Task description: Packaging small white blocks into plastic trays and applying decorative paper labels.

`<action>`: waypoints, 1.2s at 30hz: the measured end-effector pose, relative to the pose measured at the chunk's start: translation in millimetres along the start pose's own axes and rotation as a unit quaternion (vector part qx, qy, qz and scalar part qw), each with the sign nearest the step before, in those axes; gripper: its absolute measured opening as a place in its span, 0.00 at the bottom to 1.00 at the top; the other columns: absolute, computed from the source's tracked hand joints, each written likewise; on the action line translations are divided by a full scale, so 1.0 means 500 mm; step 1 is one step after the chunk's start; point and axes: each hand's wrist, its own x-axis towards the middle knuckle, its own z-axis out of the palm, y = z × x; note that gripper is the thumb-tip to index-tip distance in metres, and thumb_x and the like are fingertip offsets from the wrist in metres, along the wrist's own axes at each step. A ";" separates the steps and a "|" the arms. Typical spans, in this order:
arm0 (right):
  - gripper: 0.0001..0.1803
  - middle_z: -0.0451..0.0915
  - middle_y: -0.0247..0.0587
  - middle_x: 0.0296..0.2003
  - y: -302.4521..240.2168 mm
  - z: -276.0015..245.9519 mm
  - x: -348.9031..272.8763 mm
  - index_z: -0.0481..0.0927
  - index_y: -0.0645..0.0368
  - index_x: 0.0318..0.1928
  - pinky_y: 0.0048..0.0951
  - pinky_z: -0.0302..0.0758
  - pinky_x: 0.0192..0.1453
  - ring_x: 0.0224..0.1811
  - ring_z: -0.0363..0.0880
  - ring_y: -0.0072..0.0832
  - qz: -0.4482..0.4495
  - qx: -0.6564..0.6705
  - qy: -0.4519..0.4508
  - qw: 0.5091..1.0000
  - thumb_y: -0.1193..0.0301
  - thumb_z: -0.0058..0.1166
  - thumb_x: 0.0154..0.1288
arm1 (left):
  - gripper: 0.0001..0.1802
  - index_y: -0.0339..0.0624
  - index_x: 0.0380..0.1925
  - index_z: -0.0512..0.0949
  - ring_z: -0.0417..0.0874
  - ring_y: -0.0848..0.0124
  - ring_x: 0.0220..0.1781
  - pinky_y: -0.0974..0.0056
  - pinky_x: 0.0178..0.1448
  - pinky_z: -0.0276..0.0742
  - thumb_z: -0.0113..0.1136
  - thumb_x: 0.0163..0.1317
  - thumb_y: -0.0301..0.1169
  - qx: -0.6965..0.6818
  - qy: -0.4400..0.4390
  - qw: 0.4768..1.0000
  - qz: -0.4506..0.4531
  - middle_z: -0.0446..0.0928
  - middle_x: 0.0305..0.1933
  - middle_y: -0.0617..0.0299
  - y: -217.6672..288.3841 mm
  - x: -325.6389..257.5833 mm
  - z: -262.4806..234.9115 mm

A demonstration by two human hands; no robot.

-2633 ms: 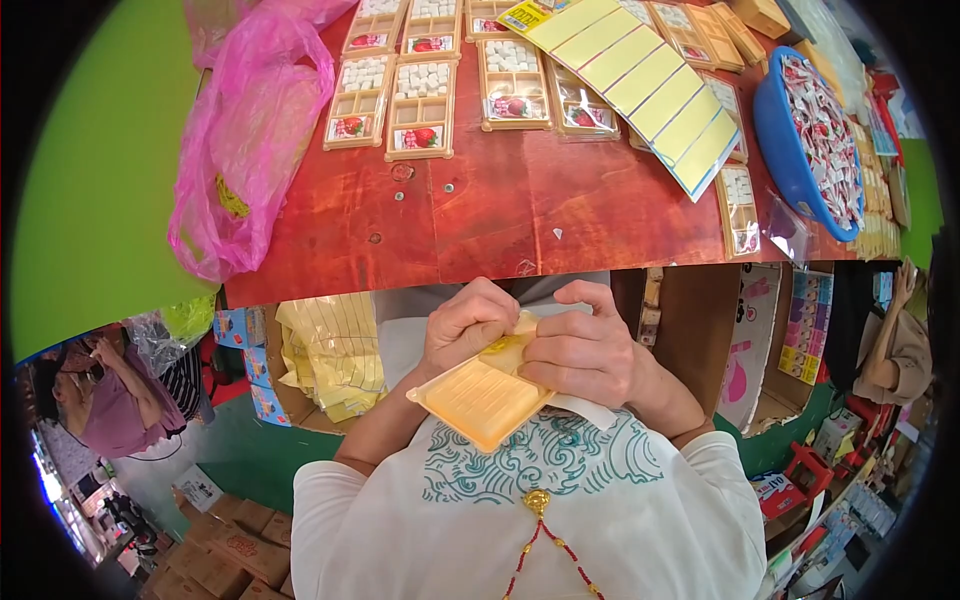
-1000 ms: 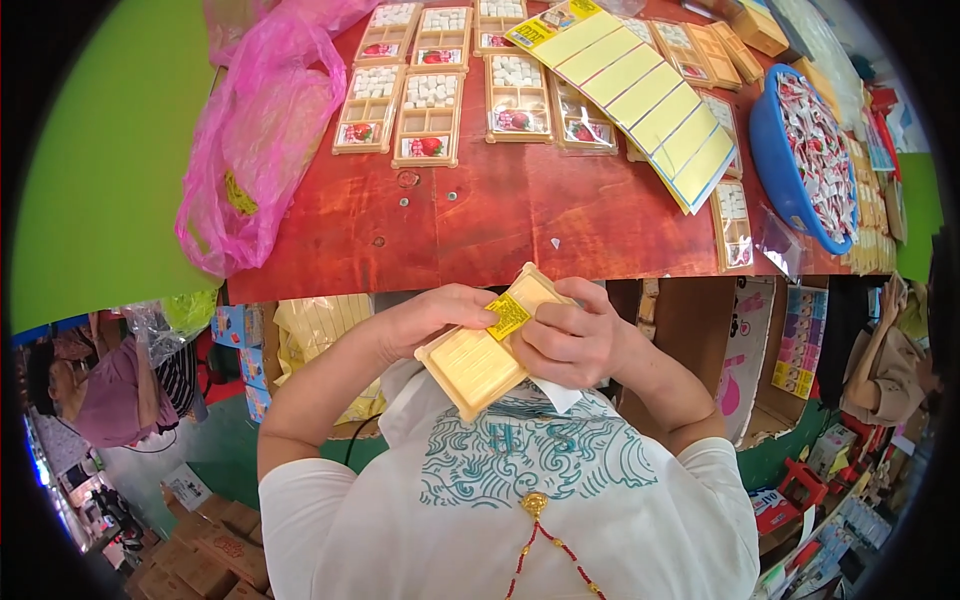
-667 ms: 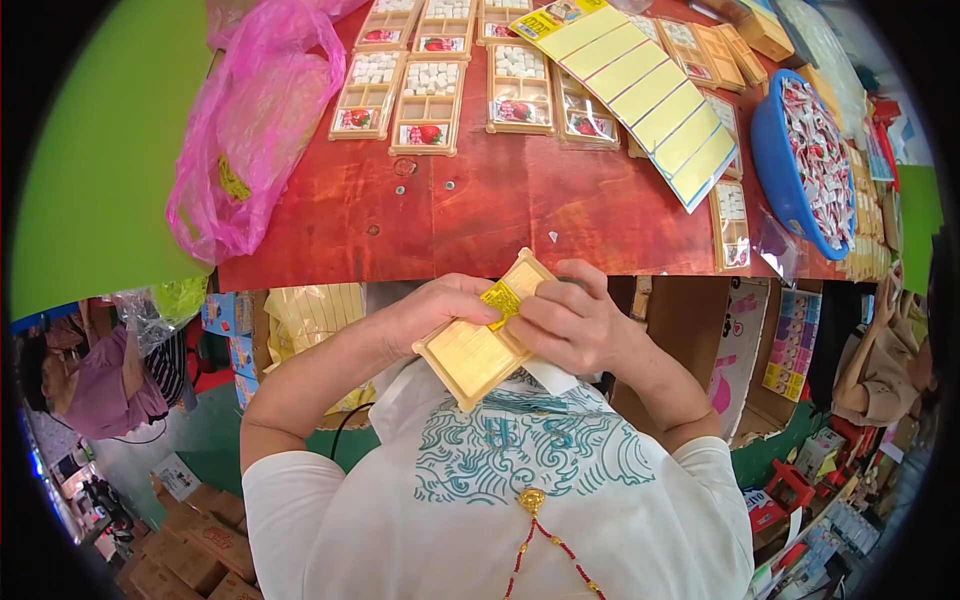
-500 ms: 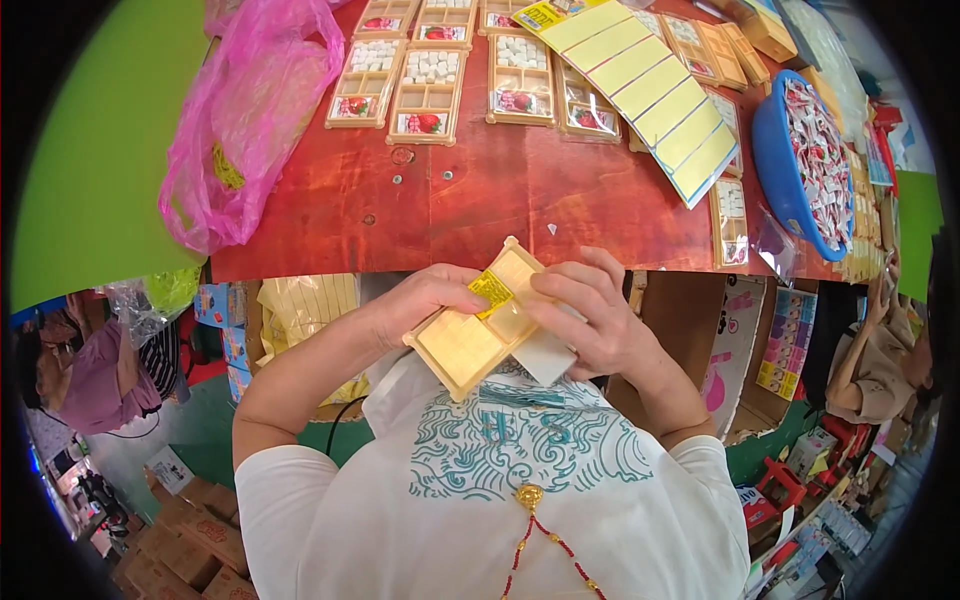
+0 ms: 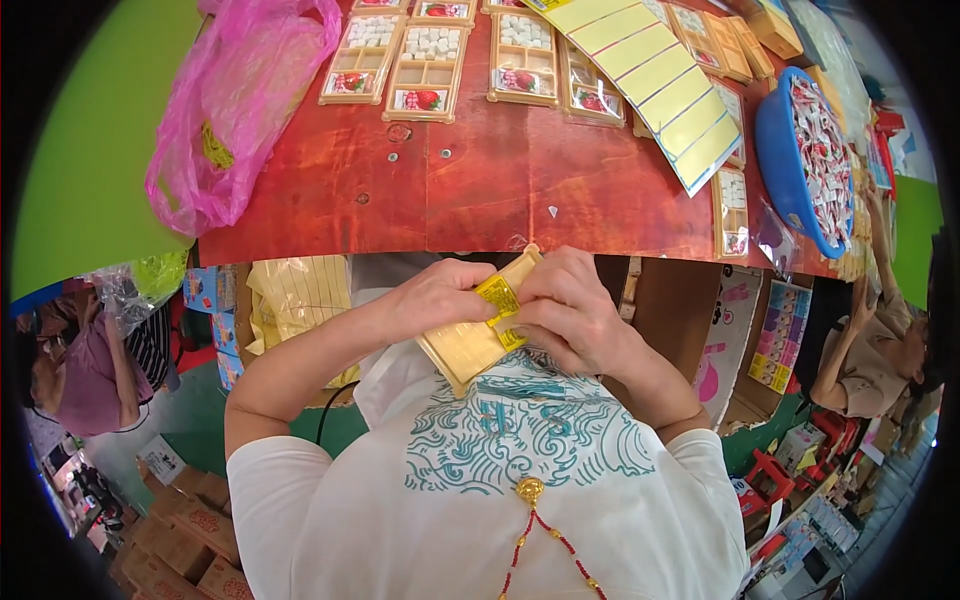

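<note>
A cream-coloured plastic compartment tray (image 5: 465,352) is held at a slant in front of my chest, its back side facing up. My left hand (image 5: 440,297) grips its left edge, the thumb next to a yellow printed label (image 5: 497,292) that lies across the tray. My right hand (image 5: 580,315) is closed around the tray's right side. Its fingers press on the label, whose lower end shows beneath them. The tray's right edge and the underside are hidden by that hand.
On the red table (image 5: 450,200), several filled trays (image 5: 428,70) stand in rows at the far side. A yellow label sheet (image 5: 650,80) lies over some of them. A blue basin (image 5: 790,160) of small packets is at the right, a pink plastic bag (image 5: 240,120) at the left.
My right hand has moved in and its fingers have closed on the label and tray. More of the label now lies across the tray, and the white piece below it is out of sight.
</note>
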 end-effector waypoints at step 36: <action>0.24 0.72 0.46 0.45 -0.059 0.015 0.030 0.76 0.60 0.47 0.43 0.68 0.53 0.46 0.72 0.44 0.138 -0.105 0.004 0.985 0.78 0.66 0.46 | 0.19 0.38 0.46 0.75 0.76 0.76 0.46 0.69 0.50 0.71 0.59 0.53 0.30 0.034 -0.014 0.999 -0.039 0.77 0.42 0.64 0.003 -0.012 0.000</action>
